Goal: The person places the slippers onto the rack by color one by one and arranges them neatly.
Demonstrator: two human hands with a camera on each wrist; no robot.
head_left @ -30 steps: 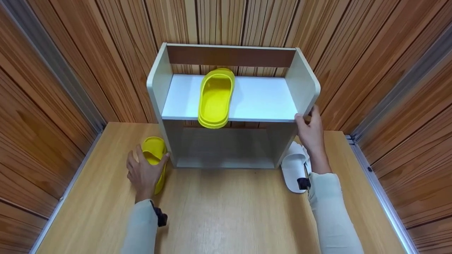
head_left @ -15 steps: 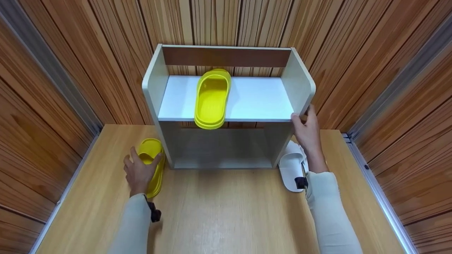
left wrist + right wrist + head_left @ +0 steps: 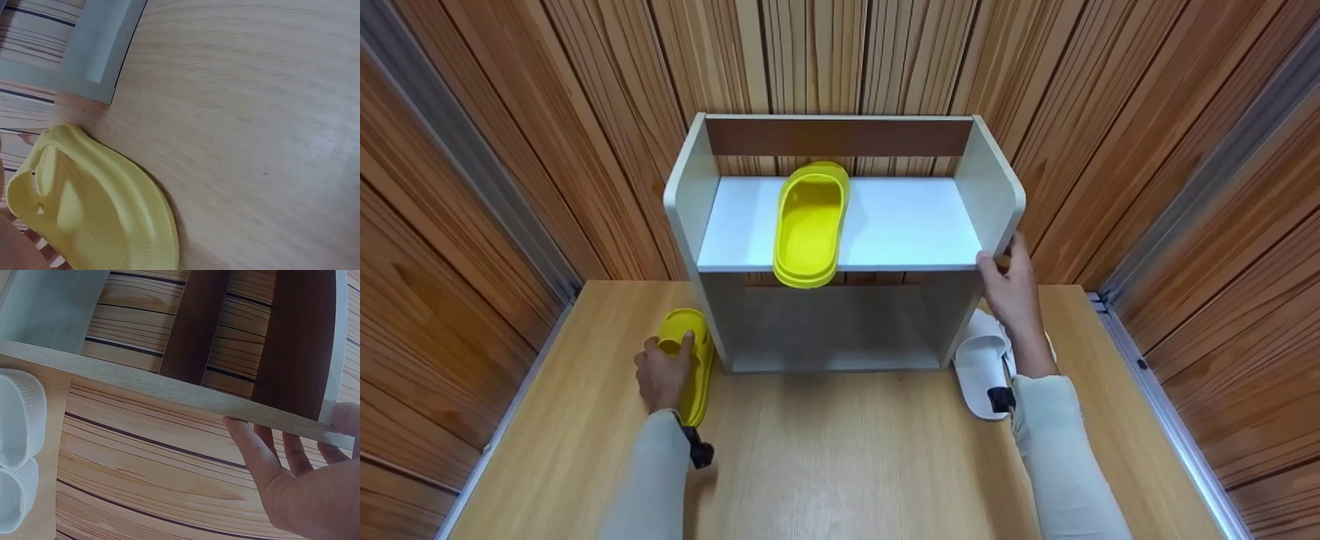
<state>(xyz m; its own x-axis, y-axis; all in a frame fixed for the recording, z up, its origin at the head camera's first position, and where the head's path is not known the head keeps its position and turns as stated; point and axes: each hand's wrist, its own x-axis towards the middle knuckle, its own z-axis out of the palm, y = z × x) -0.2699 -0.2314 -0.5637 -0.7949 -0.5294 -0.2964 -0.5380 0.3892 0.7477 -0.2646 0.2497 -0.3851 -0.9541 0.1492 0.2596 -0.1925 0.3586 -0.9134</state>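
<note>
Left hand (image 3: pixel 664 375): drawn in since half a second ago, when its fingers were spread wide; now they are curled at the outer side of the tabletop yellow clog (image 3: pixel 700 375), thumb on the inner side, apparently pinching it.
Tabletop yellow clog: on the tabletop (image 3: pixel 840 465), just beside the left panel of the two-tier shelf unit (image 3: pixel 682 206).
Clog's feel: probably light, flexible moulded foam or rubber, smooth but not very slippery, unlikely to break; the closed upper or thick side rim should give the surest hold, as a soft edge may flex.
Right hand (image 3: pixel 1014 296): partly closed, gripping the right panel by its front edge near the upper shelf, much as before.
Upper tier: carries the shelf yellow clog (image 3: pixel 810 236), opening upward, its near end jutting past the front edge.
Lower tier: open-fronted and in shadow.
White slippers (image 3: pixel 979 367): on the tabletop beside the right panel; the right wrist view shows two, side by side.
</note>
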